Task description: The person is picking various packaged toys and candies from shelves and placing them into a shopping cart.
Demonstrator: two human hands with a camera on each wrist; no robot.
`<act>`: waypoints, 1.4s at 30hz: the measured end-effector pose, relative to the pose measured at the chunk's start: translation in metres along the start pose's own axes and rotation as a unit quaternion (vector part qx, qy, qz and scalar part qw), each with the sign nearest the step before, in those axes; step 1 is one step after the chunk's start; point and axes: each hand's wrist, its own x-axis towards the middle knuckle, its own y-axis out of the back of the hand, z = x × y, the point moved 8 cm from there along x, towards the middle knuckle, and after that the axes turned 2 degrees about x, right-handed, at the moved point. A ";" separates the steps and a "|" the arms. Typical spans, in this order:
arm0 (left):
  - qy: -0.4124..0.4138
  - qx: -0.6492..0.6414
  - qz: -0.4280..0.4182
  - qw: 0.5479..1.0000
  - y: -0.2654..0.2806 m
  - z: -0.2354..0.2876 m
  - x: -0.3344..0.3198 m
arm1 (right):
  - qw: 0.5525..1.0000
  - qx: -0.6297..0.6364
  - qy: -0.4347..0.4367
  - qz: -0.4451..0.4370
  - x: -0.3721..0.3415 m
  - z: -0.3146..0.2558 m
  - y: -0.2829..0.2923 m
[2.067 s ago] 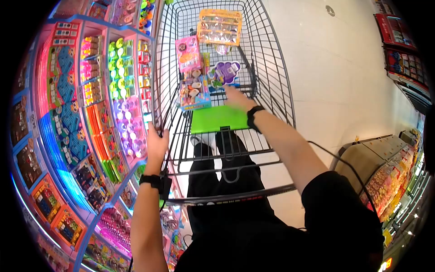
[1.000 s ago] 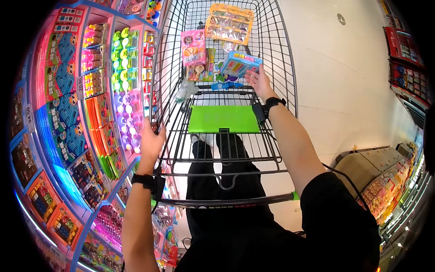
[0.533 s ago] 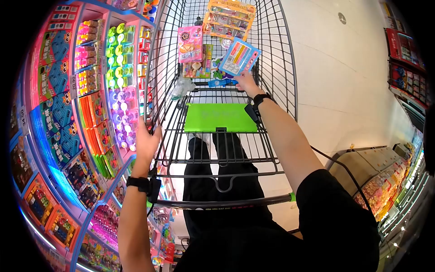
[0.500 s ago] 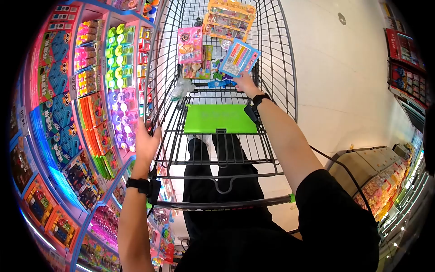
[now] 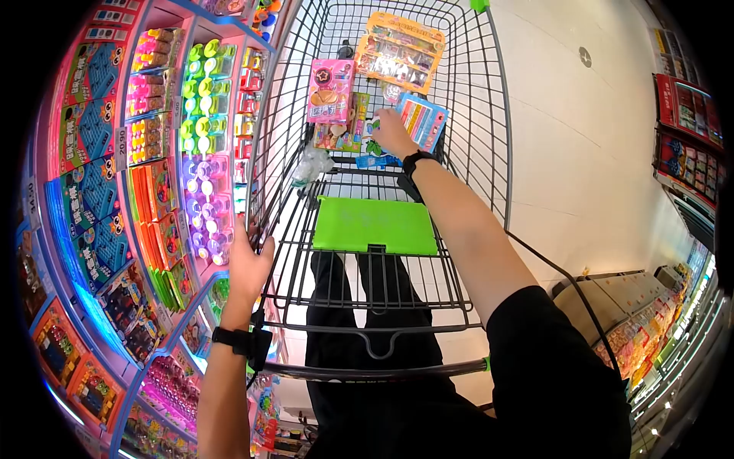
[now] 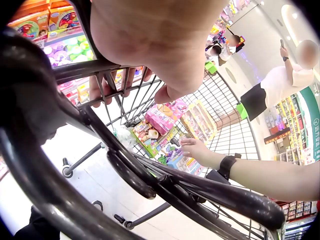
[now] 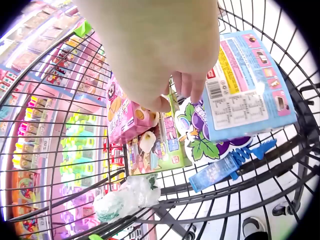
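Cart (image 5: pixel 428 373): left hand (image 5: pixel 249 268) on its side, right hand (image 5: pixel 394 135) loose inside.

My left fingers hook over the cart's side, thumb inward. Farther in, my right fingers are slightly bent, grasping nothing visible; cannot tell whether the tips touch anything. Blue box (image 5: pixel 430 121) sits just right, overlapping the grape-printed pack (image 7: pixel 204 149) in view; pink box (image 5: pixel 330 92) left; orange pack (image 5: pixel 401 52) farthest. Risk, my judgement: tight spacing could let my knuckles knock the blue box over.
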 end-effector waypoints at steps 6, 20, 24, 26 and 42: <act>0.010 0.014 0.025 1.000 0.004 0.005 -0.004 | 0.980 -0.194 0.043 -0.031 0.048 0.019 0.001; 0.053 -0.073 0.024 0.996 -0.002 -0.005 -0.001 | 0.897 -0.420 0.070 0.118 0.094 0.045 0.001; 0.057 -0.062 0.024 0.996 -0.002 -0.001 0.003 | 0.888 -0.434 0.049 0.143 0.098 0.043 0.002; 0.050 -0.050 0.031 0.997 -0.003 -0.004 0.002 | 0.885 -0.437 0.036 0.160 0.096 0.041 0.000; -0.017 -0.014 0.062 0.998 -0.004 -0.011 0.001 | 0.832 0.494 -0.247 -0.051 0.031 0.002 0.021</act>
